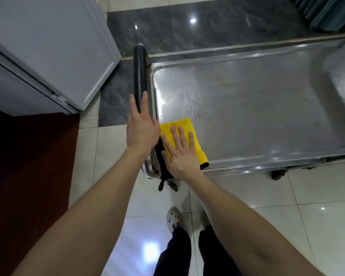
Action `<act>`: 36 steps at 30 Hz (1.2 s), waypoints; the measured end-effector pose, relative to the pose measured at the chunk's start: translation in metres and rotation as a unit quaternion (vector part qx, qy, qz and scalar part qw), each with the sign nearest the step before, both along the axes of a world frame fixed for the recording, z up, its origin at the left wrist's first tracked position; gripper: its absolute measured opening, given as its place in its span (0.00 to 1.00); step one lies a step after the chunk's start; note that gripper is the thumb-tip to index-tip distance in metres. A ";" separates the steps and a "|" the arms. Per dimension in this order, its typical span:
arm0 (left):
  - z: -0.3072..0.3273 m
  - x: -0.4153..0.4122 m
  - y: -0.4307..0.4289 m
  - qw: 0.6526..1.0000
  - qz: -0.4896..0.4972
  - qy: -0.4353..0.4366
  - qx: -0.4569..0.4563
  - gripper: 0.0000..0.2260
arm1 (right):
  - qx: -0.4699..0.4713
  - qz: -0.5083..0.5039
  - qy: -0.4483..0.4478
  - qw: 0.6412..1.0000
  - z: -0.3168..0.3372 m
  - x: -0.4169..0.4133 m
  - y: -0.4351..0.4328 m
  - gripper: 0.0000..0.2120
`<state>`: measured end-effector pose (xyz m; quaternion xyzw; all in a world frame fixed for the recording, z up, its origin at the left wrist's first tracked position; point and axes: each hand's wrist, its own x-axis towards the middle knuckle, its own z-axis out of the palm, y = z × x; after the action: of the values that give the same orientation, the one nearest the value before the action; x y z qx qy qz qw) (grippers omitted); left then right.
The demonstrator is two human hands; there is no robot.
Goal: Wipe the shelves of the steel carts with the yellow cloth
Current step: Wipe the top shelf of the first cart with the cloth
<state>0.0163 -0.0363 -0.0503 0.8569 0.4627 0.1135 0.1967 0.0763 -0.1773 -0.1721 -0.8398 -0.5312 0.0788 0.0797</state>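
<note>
Cloth: the yellow cloth (184,124) lies flat in the near-left corner of the cart's top shelf (247,108), just beside the black handle (140,72).
Right hand (180,154): fingers (182,136) spread, pressing the cloth down.
Left hand (141,128): fingers (144,100) straight along the handle, resting rather than gripping.
Risk, cart: it stands on wheels (277,174), so a hard stroke could roll it away under that loose hold.
Risk, cloth: its near edge rides up the rim and may bunch or slip off.
</note>
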 end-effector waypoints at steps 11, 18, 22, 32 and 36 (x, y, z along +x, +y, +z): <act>0.002 -0.005 -0.004 1.000 -0.003 -0.010 -0.014 0.32 | -0.075 -0.117 0.009 0.990 0.018 0.104 -0.102 0.33; 0.002 -0.006 -0.003 1.000 -0.004 -0.010 0.007 0.34 | -0.087 -0.173 0.023 0.981 0.028 0.201 -0.067 0.33; 0.002 -0.009 -0.004 1.000 -0.006 -0.013 0.019 0.34 | -0.081 -0.169 0.016 0.982 0.026 0.255 -0.007 0.33; 0.010 -0.006 -0.008 0.999 0.018 0.017 0.030 0.34 | -0.049 -0.092 -0.011 0.994 0.008 0.272 0.123 0.34; 0.010 -0.005 -0.008 0.999 0.022 0.011 0.025 0.34 | -0.015 -0.015 -0.017 1.000 0.005 0.206 0.109 0.33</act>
<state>0.0112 -0.0445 -0.0399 0.8524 0.4806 0.1197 0.1677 0.2828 -0.0681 -0.1675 -0.8501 -0.5183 0.0715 0.0594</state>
